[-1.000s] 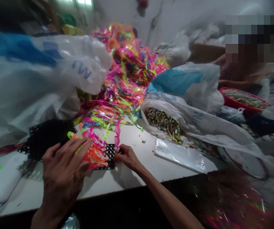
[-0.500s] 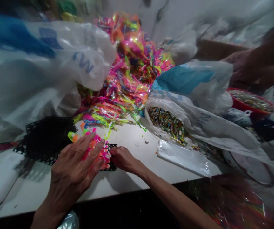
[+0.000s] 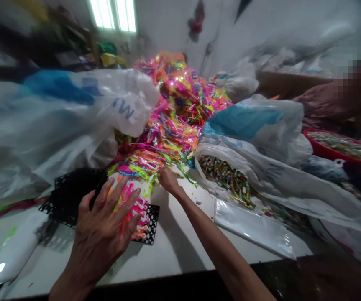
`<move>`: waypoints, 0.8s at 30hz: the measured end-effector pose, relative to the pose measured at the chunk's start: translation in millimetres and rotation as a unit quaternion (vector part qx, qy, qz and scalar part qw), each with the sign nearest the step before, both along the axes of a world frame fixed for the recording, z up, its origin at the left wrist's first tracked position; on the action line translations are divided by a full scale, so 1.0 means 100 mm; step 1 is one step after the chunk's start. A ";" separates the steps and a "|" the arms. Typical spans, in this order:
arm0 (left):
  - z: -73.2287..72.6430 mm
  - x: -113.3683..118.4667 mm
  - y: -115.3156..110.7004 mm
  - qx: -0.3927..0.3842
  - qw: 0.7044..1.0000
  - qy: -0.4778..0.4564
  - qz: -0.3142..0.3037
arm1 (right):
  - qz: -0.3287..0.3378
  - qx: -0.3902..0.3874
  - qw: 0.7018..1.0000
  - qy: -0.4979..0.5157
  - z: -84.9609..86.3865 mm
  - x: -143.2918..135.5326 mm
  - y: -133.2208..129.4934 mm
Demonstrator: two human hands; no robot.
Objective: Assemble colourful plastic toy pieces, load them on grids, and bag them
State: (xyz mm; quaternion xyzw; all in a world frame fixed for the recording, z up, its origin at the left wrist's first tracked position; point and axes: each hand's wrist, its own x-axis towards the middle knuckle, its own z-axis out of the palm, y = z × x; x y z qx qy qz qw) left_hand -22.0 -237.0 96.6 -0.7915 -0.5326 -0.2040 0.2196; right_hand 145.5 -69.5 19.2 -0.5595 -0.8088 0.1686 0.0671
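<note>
My left hand lies with fingers spread over bright pink and orange strips on a black perforated grid. The grid's right end sticks out beyond the fingers; its left part is hidden. My right hand is closed at the near edge of a big heap of neon strips; what its fingers grip, if anything, cannot be made out. A stack of black grids sits left of my left hand.
A white plastic bag bulges at the left. On the right, an open bag holds many small multicoloured pieces, with clear plastic sleeves before it. Farther right are a red basin and a person.
My right hand has moved from the grid forward to the heap's edge. My left hand stays over the strips, its fingers more spread. The view has tilted up, showing a bright window.
</note>
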 end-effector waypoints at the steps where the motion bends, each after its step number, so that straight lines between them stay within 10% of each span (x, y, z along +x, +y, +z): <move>1: 0.02 0.00 0.02 -0.015 1.000 0.012 0.006 | -0.018 0.014 1.000 -0.006 -0.01 -0.05 0.11; 7: -0.05 -0.02 0.11 -0.043 0.999 0.017 0.019 | -0.038 0.033 0.998 -0.028 -0.19 -0.05 0.25; 18: -0.11 -0.01 0.07 -0.047 0.998 -0.018 0.031 | -0.122 -0.028 0.992 0.001 -0.26 0.89 -0.41; 24: -0.12 0.00 0.07 -0.066 0.997 -0.007 0.041 | -0.189 0.079 0.979 -0.018 -0.37 1.11 -0.60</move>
